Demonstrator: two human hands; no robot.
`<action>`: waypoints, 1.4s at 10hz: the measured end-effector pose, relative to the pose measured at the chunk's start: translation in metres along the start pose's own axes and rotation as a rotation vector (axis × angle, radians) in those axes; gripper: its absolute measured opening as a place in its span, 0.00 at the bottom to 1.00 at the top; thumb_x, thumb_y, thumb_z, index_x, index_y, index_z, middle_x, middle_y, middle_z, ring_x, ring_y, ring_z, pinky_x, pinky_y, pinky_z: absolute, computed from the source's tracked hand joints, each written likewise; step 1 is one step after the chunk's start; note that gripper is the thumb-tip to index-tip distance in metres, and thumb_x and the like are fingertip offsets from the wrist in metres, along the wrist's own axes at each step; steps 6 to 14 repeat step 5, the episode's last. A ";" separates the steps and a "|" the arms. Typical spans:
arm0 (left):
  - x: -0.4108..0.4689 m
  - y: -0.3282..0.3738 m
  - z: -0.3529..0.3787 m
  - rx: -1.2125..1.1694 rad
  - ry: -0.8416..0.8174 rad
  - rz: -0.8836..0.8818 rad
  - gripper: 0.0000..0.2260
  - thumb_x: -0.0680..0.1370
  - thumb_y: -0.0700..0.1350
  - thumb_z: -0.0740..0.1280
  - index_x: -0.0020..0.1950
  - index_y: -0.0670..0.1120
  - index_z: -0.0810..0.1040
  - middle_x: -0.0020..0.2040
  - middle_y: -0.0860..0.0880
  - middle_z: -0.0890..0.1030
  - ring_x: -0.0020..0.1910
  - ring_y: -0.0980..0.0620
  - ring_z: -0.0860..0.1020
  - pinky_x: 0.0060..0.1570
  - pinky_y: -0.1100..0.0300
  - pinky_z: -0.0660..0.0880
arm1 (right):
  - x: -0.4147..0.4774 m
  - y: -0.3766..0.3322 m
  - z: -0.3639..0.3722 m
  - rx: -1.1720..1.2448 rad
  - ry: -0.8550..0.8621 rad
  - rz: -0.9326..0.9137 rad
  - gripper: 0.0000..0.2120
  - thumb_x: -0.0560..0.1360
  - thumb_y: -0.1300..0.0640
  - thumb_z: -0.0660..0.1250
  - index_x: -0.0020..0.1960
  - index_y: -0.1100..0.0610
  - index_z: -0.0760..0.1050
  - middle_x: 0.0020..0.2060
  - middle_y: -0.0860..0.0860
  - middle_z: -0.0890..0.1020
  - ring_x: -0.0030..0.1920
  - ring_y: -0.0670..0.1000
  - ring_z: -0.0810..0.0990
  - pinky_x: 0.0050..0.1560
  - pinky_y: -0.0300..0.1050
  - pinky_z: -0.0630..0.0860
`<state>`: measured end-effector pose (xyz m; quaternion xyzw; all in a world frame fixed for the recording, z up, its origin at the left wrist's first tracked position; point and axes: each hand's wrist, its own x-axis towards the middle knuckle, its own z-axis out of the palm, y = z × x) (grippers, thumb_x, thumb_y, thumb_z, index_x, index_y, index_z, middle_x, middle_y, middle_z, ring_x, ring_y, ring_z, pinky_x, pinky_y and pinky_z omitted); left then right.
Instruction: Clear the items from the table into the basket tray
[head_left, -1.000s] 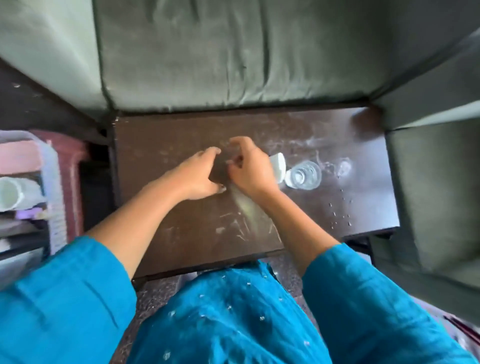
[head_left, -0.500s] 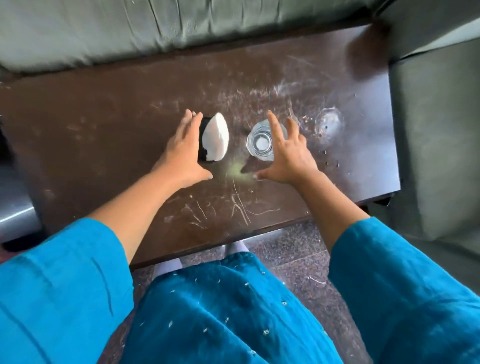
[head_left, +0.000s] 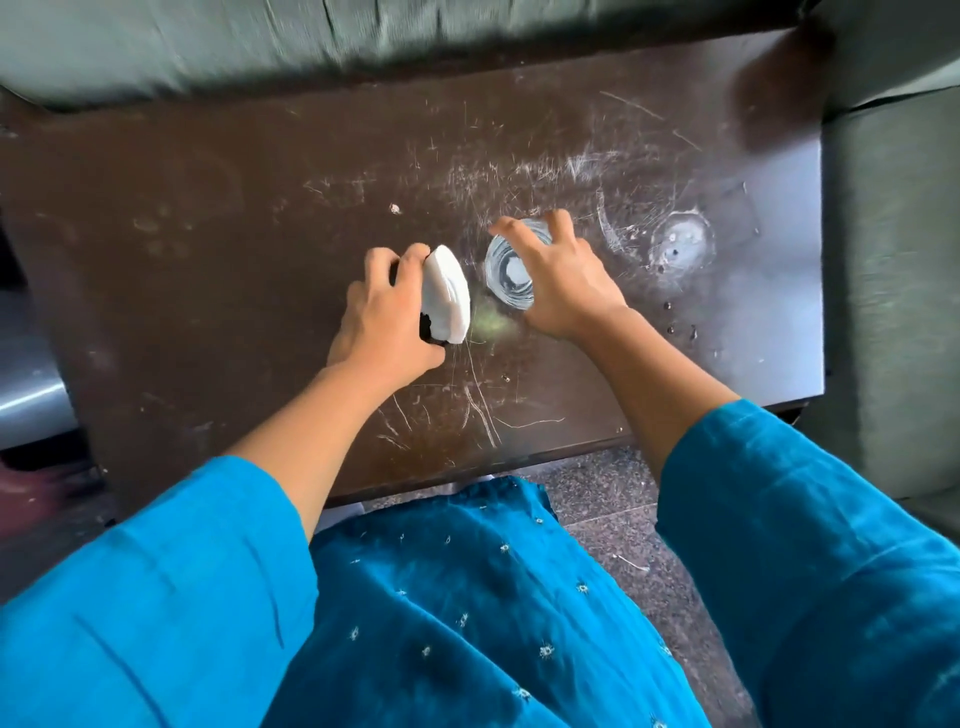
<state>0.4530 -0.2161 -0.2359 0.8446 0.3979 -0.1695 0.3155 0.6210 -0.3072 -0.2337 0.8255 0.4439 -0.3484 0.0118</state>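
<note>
Dark brown table (head_left: 208, 270), badly scratched, seen from above; green sofa cushions (head_left: 208, 47) along the far edge and at right. Left hand (head_left: 382, 317) near table centre, fingers curled round a white cup (head_left: 445, 296) with a dark inside, cup tipped on its side, mouth facing left into the palm. Just right of it, a clear drinking glass (head_left: 511, 270) stands upright on the table; right hand (head_left: 563, 283) wraps it from the right, fingertips over the far rim, thumb at the near side. Further right, a wet ring and scattered droplets (head_left: 680, 244). Blue sleeves (head_left: 810, 561) and blue garment fill the near foreground. Basket tray not in view
</note>
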 end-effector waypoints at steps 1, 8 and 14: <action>-0.002 -0.001 0.004 -0.023 0.034 -0.006 0.41 0.62 0.43 0.76 0.68 0.52 0.56 0.62 0.45 0.62 0.53 0.38 0.70 0.52 0.45 0.73 | 0.001 -0.007 0.002 -0.016 -0.007 -0.015 0.40 0.66 0.71 0.65 0.69 0.42 0.55 0.63 0.60 0.62 0.48 0.62 0.71 0.37 0.50 0.69; -0.007 -0.010 0.001 -0.074 -0.115 0.025 0.61 0.60 0.46 0.80 0.72 0.58 0.32 0.76 0.51 0.41 0.73 0.38 0.55 0.66 0.42 0.63 | -0.010 -0.015 0.008 0.004 -0.045 0.070 0.51 0.65 0.67 0.73 0.72 0.40 0.44 0.71 0.63 0.52 0.64 0.70 0.64 0.52 0.58 0.73; -0.007 -0.010 0.001 -0.074 -0.115 0.025 0.61 0.60 0.46 0.80 0.72 0.58 0.32 0.76 0.51 0.41 0.73 0.38 0.55 0.66 0.42 0.63 | -0.010 -0.015 0.008 0.004 -0.045 0.070 0.51 0.65 0.67 0.73 0.72 0.40 0.44 0.71 0.63 0.52 0.64 0.70 0.64 0.52 0.58 0.73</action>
